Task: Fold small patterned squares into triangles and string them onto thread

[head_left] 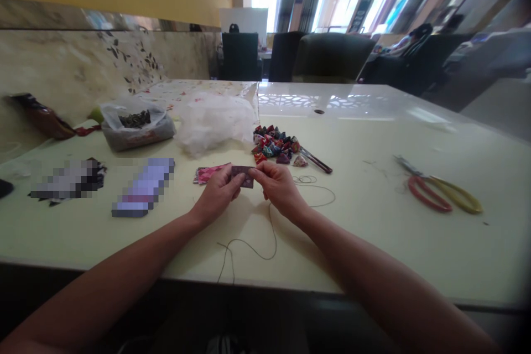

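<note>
A small dark purple cloth piece (243, 177) is held up just above the table (365, 210), between the two hands. Its left edge is pinched between thumb and fingers of the left hand (222, 187); its right edge is pinched likewise by the right hand (277, 182), whose remaining fingers are curled in. Neither hand is spread open, and whether a needle is hidden in the right one cannot be told.

The step in hand is judged to be the lining up or folding of the cloth piece. For the next move, both edges would need to be kept firmly pinched and level, with the loose thread kept from snagging.

That dark thread (275, 238) is laid in loops below and to the right of the cloth piece. Just left of it, pink patterned cloth (207, 174) is partly covered by the left hand. Beyond it to the right, small folded fabric pieces (274, 144) are heaped, with a slim metal tool (317, 160) set beside them. Behind it, a white fluffy mass (215, 121) is placed; farther left, an open plastic bag (136, 135) with dark contents. Well to its right, a red-and-yellow-handled cutting tool (415, 191) is left lying.
</note>
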Motion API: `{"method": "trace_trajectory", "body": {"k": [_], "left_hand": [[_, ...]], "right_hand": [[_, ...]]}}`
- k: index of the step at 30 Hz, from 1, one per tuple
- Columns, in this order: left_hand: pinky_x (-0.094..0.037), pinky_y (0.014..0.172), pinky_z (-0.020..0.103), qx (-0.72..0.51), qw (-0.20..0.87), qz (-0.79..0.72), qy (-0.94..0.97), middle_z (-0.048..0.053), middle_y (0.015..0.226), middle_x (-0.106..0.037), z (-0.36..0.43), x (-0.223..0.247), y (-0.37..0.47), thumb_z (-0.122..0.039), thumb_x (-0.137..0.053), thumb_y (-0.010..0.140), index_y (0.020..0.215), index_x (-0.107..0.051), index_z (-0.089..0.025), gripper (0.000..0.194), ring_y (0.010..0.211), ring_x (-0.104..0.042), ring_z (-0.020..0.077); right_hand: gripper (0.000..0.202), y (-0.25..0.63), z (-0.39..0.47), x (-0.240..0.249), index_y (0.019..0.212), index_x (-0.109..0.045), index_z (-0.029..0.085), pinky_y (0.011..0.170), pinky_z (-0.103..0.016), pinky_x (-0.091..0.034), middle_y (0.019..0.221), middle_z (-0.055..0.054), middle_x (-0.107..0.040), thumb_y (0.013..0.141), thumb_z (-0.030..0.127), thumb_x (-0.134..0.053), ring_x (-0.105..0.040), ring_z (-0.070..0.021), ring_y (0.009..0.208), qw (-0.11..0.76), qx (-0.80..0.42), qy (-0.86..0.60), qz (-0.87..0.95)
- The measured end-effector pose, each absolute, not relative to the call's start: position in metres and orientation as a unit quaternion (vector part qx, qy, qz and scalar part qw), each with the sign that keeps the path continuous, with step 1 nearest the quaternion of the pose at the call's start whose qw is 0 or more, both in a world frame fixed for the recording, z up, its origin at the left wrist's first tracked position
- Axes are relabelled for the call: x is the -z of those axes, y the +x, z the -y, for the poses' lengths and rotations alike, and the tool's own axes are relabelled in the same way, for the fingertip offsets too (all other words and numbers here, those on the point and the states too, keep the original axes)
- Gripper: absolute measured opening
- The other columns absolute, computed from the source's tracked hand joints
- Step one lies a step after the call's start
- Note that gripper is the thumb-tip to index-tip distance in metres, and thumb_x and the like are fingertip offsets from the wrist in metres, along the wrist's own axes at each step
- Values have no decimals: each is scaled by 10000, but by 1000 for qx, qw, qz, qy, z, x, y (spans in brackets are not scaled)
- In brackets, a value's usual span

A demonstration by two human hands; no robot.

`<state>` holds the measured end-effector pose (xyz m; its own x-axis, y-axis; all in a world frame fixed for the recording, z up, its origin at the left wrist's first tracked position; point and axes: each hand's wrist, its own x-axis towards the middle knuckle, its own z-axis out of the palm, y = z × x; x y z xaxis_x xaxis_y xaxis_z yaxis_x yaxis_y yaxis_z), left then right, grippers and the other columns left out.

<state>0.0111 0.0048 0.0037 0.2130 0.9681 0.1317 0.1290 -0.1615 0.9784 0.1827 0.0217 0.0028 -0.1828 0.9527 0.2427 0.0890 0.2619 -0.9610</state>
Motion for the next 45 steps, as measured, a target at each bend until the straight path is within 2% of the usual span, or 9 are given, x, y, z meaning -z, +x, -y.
{"method": "trace_trajectory", "body": {"k": [8,15,25,32,37,41,43,45], "left_hand": [[-282,494,245,-473,494,-430,589,-51,600,-477,-6,-4,13,-460,-654,881,907,-575,-175,297,499,-380,84],[-305,507,248,-471,440,-456,614,-61,555,-466,-5,-4,12,-423,-627,895,806,-506,-195,273,499,-395,91],[-375,560,256,-500,389,-474,612,-37,552,-547,-4,-4,11,-350,-625,907,763,-536,-190,233,527,-478,105],[-431,584,265,-507,473,-446,566,4,660,-610,-9,-6,9,-374,-732,811,751,-637,-157,244,583,-519,114],[-450,621,267,-465,533,-402,581,34,701,-666,-13,-6,6,-393,-775,790,751,-669,-146,272,617,-559,118],[-414,602,263,-491,509,-406,579,11,632,-631,-10,-8,8,-366,-769,803,726,-631,-150,268,579,-525,105],[-407,604,263,-505,496,-413,573,3,610,-615,-9,-9,10,-357,-757,812,720,-613,-153,267,578,-522,105],[-413,607,266,-508,492,-415,572,5,610,-619,-9,-8,11,-362,-755,810,724,-608,-154,269,578,-532,109]], "right_hand": [[369,182,-18,-6,691,-593,185,469,-221,-317,625,19,-512,818,520,-684,-430,-93,560,465,-464,-414,630],[373,178,-17,-3,767,-665,152,397,-214,-306,617,39,-507,783,518,-734,-354,-59,475,419,-542,-399,610],[326,175,-17,0,743,-622,164,371,-205,-342,632,51,-513,751,474,-723,-385,-54,459,425,-567,-396,584],[259,181,-24,2,725,-530,204,392,-218,-333,555,75,-419,830,428,-606,-401,-70,429,460,-498,-411,609],[210,191,-28,-6,701,-549,190,431,-207,-306,552,66,-428,846,337,-585,-402,-65,467,369,-459,-398,703],[293,189,-24,-8,697,-543,197,402,-213,-316,539,74,-384,865,434,-585,-386,-70,444,389,-495,-415,657],[338,185,-22,-6,729,-576,192,383,-215,-331,574,67,-437,835,508,-629,-390,-67,443,401,-531,-411,624],[346,182,-22,-4,748,-599,182,379,-214,-338,630,51,-513,781,514,-689,-398,-59,450,403,-555,-403,607]]}}
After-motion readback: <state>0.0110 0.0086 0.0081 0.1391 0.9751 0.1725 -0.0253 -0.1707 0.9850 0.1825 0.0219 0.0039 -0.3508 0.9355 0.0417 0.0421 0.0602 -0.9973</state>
